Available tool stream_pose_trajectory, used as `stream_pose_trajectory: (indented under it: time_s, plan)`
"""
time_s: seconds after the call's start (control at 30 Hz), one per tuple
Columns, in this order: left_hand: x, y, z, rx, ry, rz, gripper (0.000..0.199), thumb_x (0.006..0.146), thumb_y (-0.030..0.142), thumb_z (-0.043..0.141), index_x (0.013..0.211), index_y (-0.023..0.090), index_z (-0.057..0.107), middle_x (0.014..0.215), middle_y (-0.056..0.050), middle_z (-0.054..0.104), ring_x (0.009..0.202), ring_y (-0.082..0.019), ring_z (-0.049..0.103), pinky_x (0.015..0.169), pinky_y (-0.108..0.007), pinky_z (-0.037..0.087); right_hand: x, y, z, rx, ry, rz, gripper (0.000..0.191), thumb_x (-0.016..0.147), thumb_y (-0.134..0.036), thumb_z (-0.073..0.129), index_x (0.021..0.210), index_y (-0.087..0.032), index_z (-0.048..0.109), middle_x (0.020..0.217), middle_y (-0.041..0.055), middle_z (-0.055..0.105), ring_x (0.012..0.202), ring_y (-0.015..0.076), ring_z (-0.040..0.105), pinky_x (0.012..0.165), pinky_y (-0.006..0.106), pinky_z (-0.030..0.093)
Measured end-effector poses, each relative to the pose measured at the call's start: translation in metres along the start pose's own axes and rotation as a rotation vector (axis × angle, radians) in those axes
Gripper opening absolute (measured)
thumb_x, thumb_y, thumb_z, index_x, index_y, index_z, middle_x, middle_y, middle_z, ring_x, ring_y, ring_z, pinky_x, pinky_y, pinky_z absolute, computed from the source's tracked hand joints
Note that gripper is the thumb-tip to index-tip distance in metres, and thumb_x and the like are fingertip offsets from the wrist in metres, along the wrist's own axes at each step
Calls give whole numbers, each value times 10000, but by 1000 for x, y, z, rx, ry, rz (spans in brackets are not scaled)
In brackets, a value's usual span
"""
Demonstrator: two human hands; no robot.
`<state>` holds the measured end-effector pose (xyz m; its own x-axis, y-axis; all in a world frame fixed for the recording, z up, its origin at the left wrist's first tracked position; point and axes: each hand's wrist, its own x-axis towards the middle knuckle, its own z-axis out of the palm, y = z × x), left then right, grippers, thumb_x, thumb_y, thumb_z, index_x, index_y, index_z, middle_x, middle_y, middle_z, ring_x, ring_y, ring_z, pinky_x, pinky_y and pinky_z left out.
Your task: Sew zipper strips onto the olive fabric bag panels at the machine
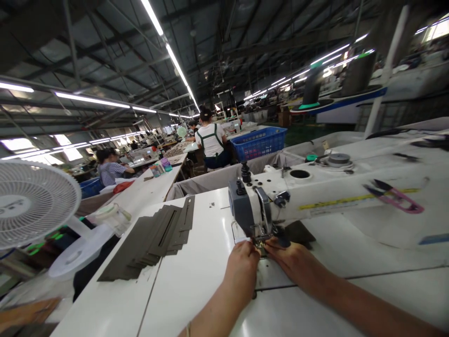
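Observation:
A white industrial sewing machine (291, 187) with a dark grey front cover stands before me. My left hand (243, 262) is closed in a pinch just left of the presser foot, next to a small white piece (242, 239). What its fingertips hold is hidden. On the other side of the needle area, my right hand (293, 260) has its fingers drawn together close to the foot, and their tips are partly covered by the machine. Whatever lies between them cannot be made out. A dark grey-brown fabric piece (300, 232) lies under the machine arm, behind my right hand.
Overlapping dark flat pieces (150, 238) lie fanned on the white table (196, 276) to the left. A white fan (31, 206) stands at far left. Pink-handled snips (396, 196) rest on the machine. Beyond are a blue basket (259, 142) and seated co-workers (212, 140).

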<state>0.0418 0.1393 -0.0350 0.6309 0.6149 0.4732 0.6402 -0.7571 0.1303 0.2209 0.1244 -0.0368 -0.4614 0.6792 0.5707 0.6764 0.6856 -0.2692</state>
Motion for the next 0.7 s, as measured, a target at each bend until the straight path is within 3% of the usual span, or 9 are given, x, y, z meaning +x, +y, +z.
stream_pose_trajectory:
  time_s: [0.3,0.43,0.53,0.6,0.7]
  plan:
    - [-3,-1,9,33,117,-21,118,792,51,546,754,152,594,786,-61,590,775,-183,543,711,-275,503,3,-1,7,10,65,22,296,852,-62,346,856,-172,621,824,73,680,793,176,661,735,266,534]
    - [-4,-10,21,19,184,8,119,775,53,562,730,158,592,764,-54,588,761,-183,564,698,-282,509,-1,8,7,-15,52,15,276,820,-99,402,953,-202,621,944,77,675,867,186,645,759,271,526]
    - [-3,-12,18,26,202,-7,109,753,70,588,693,160,581,735,-45,585,711,-183,569,661,-301,513,-8,26,1,-232,132,6,256,790,-219,515,1024,-191,616,1024,115,652,958,257,609,820,390,509]
    - [-5,-8,11,36,187,-34,79,750,85,596,730,160,583,766,-49,599,729,-193,578,671,-316,517,-15,36,-4,-435,193,55,222,787,-252,515,949,-159,635,978,152,653,915,306,610,763,468,516]
    - [-9,4,9,50,180,66,183,763,197,620,934,150,575,896,-85,631,830,-228,600,747,-361,523,-34,32,-6,-584,185,123,180,763,-158,460,792,-151,637,887,170,655,796,310,624,646,450,534]
